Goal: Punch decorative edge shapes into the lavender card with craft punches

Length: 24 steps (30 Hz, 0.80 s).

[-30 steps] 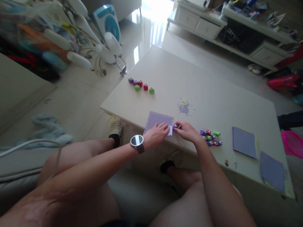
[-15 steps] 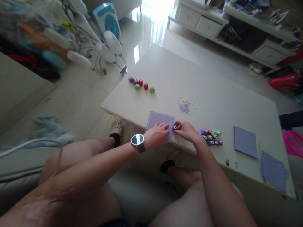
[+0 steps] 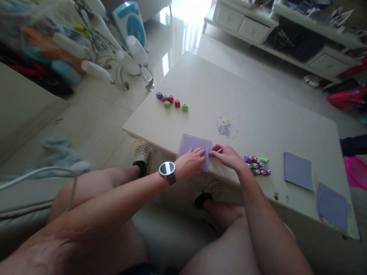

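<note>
A sheet of purple paper lies at the table's near edge, with a row of small cut-outs along its far and left borders. My left hand rests on it, fingers stretched out flat, a watch on the wrist. At the sheet's right edge my right hand is closed around a small purple craft punch, mostly covered by the fingers. Beyond the hands lies a scatter of purple and yellow paper bits. Several purple, red and green craft punches stand grouped right of my right hand.
On the white table, more craft punches stand at the far left. A purple paper stack and punched purple sheets lie at the right. A pink basket stands beyond the right end; a blue-and-white fan is on the floor.
My right fingers have closed further over the purple punch at the paper's right edge, so less of it shows. My left hand stays on the sheet.
</note>
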Tool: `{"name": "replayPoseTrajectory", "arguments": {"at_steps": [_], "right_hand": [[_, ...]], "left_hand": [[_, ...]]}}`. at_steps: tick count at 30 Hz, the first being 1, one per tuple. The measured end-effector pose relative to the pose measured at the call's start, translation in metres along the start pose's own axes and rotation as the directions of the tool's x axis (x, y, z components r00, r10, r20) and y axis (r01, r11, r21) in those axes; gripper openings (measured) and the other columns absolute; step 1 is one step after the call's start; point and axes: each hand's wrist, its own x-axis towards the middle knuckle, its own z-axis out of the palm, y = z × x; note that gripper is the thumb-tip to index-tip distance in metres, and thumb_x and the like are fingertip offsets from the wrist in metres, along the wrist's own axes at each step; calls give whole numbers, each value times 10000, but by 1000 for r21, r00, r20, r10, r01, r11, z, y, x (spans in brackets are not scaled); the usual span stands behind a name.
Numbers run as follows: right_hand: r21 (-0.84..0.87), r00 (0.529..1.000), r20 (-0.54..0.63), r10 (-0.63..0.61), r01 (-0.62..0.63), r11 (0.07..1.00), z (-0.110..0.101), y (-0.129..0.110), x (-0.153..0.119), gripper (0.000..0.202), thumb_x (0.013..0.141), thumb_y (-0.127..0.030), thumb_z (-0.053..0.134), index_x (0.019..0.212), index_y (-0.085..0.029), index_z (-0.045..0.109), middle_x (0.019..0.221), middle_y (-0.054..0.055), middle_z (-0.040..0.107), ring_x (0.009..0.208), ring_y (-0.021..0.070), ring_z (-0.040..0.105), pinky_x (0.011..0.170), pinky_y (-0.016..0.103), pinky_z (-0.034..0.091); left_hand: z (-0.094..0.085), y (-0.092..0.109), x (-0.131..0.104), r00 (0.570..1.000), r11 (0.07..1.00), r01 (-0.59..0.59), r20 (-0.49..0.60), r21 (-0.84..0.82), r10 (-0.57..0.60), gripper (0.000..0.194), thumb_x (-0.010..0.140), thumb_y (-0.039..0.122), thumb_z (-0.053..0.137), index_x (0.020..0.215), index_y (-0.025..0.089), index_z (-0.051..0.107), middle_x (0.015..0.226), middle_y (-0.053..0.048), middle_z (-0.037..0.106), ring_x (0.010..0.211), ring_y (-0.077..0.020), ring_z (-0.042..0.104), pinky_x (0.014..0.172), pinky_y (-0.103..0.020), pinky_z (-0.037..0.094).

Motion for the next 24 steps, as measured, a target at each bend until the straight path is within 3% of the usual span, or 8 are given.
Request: {"name": "replayPoseTrajectory", "arguments": {"at_steps": [15, 24], "right_hand": [[46, 997, -72, 5, -2, 999, 9, 3, 7, 49, 892, -218, 737, 886, -172, 751, 909, 67, 797, 799, 174, 695, 759, 265, 532], [53, 986, -148, 80, -73, 996, 16, 11, 13, 105, 840, -257, 777, 832, -170, 718, 817, 57, 768, 758, 182, 692, 703, 259, 510]], "left_hand": [[4, -1, 1, 1000, 1000, 7, -22, 0, -7, 506, 941, 274, 661, 1405, 108, 545, 1549, -232, 538, 1498, -360, 469, 1195, -551, 462], [8, -1, 4, 998, 999, 29, -48, -37, -31, 728, 939, 227, 607, 1595, 106, 316, 1564, -221, 538, 1491, -332, 487, 1205, -516, 447]]}}
